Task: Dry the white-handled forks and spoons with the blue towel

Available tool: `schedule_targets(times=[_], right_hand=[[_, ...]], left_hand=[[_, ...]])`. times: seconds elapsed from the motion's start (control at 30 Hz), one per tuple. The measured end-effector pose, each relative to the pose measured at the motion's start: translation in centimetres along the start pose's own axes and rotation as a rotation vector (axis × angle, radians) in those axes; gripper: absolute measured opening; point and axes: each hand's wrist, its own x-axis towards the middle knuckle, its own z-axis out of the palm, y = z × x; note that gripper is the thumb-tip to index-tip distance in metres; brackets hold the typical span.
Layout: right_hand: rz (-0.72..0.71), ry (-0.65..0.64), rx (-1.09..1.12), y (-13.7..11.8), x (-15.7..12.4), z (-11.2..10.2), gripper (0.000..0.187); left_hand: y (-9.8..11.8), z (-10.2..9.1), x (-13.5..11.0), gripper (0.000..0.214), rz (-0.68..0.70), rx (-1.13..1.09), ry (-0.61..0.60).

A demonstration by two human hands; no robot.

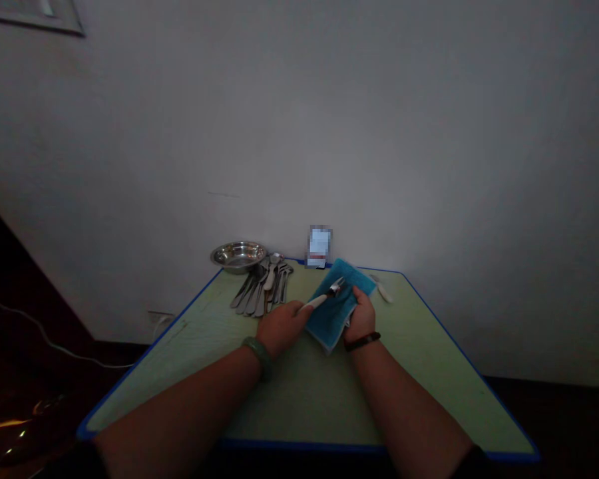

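Note:
My left hand (279, 326) is closed on the white handle of a spoon (327, 296), whose metal bowl rests on a blue cloth (337, 303). My right hand (362, 316) grips that cloth from the right side and holds it up under the spoon. A green bangle sits on my left wrist and a dark band on my right. Both hands hover over the middle of a pale green table (299, 392) with a blue edge.
A pile of several metal spoons (264, 286) lies to the left of my hands, with a steel bowl (238, 255) behind it. A small card (319, 246) leans on the wall. A white-handled utensil (382, 289) lies to the right.

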Motion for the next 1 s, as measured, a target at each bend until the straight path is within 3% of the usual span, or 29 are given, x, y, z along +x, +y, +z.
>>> schedule_targets(times=[0.43, 0.63, 1.0], right_hand=[[-0.088, 0.094, 0.062, -0.58, -0.36, 0.46, 0.02], [-0.111, 0.066, 0.064, -0.5, 0.05, 0.02, 0.023], [-0.127, 0.11, 0.045, -0.29, 0.28, -0.06, 0.021]], left_hand=[[0.28, -0.53, 0.01, 0.048, -0.006, -0.032, 0.001], [-0.16, -0.59, 0.16, 0.045, 0.015, -0.064, 0.038], [0.26, -0.73, -0.12, 0.041, 0.067, -0.235, 0.031]])
